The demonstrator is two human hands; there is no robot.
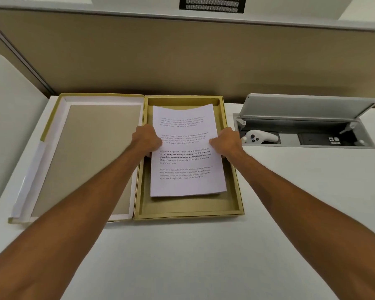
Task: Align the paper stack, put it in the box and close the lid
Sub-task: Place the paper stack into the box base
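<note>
paper stack gripped sidewise, left hand, right hand

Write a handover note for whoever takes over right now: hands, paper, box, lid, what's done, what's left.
Left hand grips the paper stack at its left edge; right hand grips its right edge.
Stack is inside the box, far end curled up, not flat.
Lid lies open to the left of the box.
Done: stack squared, going in.
Left: settle it flat, let go, close the lid.
</note>
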